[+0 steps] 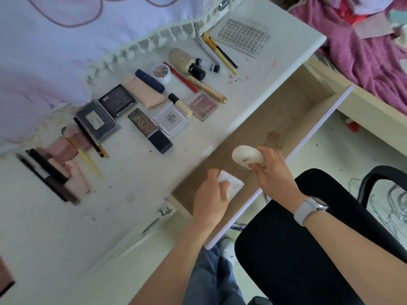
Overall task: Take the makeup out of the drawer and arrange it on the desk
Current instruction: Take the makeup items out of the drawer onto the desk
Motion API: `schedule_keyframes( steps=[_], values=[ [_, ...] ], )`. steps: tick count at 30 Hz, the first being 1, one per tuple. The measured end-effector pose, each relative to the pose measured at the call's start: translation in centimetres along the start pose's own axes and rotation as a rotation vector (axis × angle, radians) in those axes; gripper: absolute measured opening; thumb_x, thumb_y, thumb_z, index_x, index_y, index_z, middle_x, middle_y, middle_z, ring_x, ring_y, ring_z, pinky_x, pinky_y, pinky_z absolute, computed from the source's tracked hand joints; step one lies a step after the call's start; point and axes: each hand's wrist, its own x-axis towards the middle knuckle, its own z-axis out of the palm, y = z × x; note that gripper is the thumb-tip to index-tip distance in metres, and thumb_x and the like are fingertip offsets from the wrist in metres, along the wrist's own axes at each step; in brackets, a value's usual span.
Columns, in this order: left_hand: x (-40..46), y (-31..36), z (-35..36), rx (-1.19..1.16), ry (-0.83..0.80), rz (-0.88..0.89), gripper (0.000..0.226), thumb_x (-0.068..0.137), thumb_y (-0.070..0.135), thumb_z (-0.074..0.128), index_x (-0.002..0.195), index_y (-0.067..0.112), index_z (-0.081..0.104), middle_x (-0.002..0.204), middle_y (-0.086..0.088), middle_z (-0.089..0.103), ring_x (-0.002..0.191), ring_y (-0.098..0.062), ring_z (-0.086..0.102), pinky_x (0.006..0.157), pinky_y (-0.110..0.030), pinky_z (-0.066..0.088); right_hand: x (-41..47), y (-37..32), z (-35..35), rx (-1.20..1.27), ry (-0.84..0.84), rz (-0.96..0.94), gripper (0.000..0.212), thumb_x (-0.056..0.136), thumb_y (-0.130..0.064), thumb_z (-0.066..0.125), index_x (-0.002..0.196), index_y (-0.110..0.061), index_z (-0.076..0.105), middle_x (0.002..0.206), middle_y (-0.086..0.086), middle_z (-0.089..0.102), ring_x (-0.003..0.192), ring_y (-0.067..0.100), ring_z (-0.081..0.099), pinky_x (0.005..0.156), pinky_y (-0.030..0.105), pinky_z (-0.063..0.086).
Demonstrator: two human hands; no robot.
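- One white desk (136, 190) carries the makeup already laid out: two dark palettes (108, 113), one pink palette (204, 106), one red pencil (180, 77).
- One open wooden drawer (271, 119), its floor mostly bare.
- One black chair (308, 249) stands below it.
- The right hand (275, 170) grips one white oval case (247, 155) above the drawer.
- The left hand (211, 198) clasps one small white square compact (234, 183) inside the drawer.

Desk (136, 190) white, red smudges upper right. Drawer (275, 119) pale wood, white front. Pencil (180, 77) red. Blanket (361, 62) magenta, upper right. Chair (297, 238) black. Watch strap (305, 211) white. Trousers (211, 280) blue-grey.
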Motion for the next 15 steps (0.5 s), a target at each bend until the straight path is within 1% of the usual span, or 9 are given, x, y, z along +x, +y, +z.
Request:
schedule_keyframes(
  steps=[3,5,6,7,9,10,12,13,15],
  values=[
    [-2.9,0.2,-3.6,-0.157,0.228,-0.052,0.019,0.094,0.020,0.048,0.112,0.014,0.044,0.097,0.011,0.052,0.090,-0.013,0.054,0.073,-0.019,0.040,-0.9,-3.8,1.1,0.255,-0.009,0.001,0.038,0.090,-0.007,0.053,0.127,-0.005,0.044,0.113,0.004,0.049,0.100,0.020,0.042,0.083,0.029,0.037],
    [-4.2,-0.5,-6.1,-0.256,0.361,-0.172,0.015,0.094,0.022,0.049,0.106,0.023,0.039,0.090,0.019,0.051,0.080,-0.006,0.053,0.071,-0.027,0.048,-1.1,-6.5,2.2,0.378,-0.069,0.012,0.042,0.092,-0.007,0.050,0.132,-0.010,0.039,0.116,0.006,0.049,0.102,0.020,0.045,0.084,0.030,0.039],
    [-4.5,-1.1,-7.4,-0.324,0.435,-0.267,0.015,0.094,0.024,0.049,0.104,0.026,0.037,0.088,0.018,0.051,0.077,-0.004,0.053,0.068,-0.030,0.049,-1.1,-7.9,2.9,0.415,-0.112,0.022,0.044,0.092,-0.007,0.048,0.134,-0.013,0.036,0.116,0.005,0.048,0.102,0.020,0.046,0.083,0.030,0.040],
    [-4.7,-1.9,-8.8,-0.407,0.507,-0.367,0.016,0.093,0.026,0.050,0.103,0.025,0.037,0.089,0.013,0.052,0.075,-0.004,0.053,0.064,-0.029,0.050,-1.2,-9.2,3.7,0.432,-0.156,0.027,0.045,0.093,-0.009,0.047,0.136,-0.016,0.034,0.114,0.002,0.048,0.100,0.018,0.047,0.080,0.025,0.041],
    [-4.7,-3.9,-11.3,-0.565,0.611,-0.531,0.020,0.093,0.026,0.051,0.108,0.020,0.039,0.099,0.002,0.053,0.079,-0.010,0.054,0.061,-0.016,0.047,-1.2,-11.8,5.7,0.445,-0.240,0.023,0.044,0.094,-0.010,0.045,0.135,-0.018,0.032,0.107,-0.002,0.048,0.093,0.015,0.049,0.067,0.012,0.039],
    [-4.6,-4.9,-12.4,-0.628,0.636,-0.591,0.024,0.093,0.025,0.052,0.112,0.017,0.039,0.106,-0.001,0.052,0.085,-0.014,0.054,0.066,-0.015,0.047,-1.0,-12.9,6.7,0.451,-0.280,0.026,0.042,0.094,-0.010,0.045,0.134,-0.017,0.032,0.105,-0.001,0.050,0.091,0.016,0.050,0.063,0.010,0.039],
    [-4.2,-6.9,-14.1,-0.757,0.638,-0.705,0.029,0.094,0.024,0.052,0.118,0.013,0.040,0.117,-0.007,0.052,0.098,-0.021,0.055,0.083,-0.031,0.051,-0.5,-14.6,8.9,0.449,-0.337,0.044,0.039,0.094,-0.011,0.047,0.131,-0.015,0.035,0.104,0.005,0.055,0.086,0.017,0.053,0.059,0.012,0.040],
    [-4.0,-7.7,-14.7,-0.833,0.619,-0.749,0.029,0.094,0.023,0.052,0.118,0.013,0.040,0.118,-0.009,0.052,0.102,-0.024,0.055,0.085,-0.037,0.051,-0.2,-15.3,9.7,0.445,-0.349,0.063,0.038,0.093,-0.011,0.047,0.129,-0.015,0.037,0.104,0.007,0.057,0.080,0.016,0.054,0.056,0.011,0.041],
    [-3.6,-8.6,-15.5,-0.960,0.565,-0.789,0.027,0.094,0.020,0.050,0.120,0.013,0.042,0.117,-0.008,0.054,0.102,-0.025,0.057,0.077,-0.036,0.053,0.5,-16.7,11.0,0.440,-0.349,0.106,0.036,0.093,-0.012,0.048,0.128,-0.015,0.041,0.102,0.008,0.060,0.070,0.010,0.052,0.048,0.008,0.040]
  ],
)
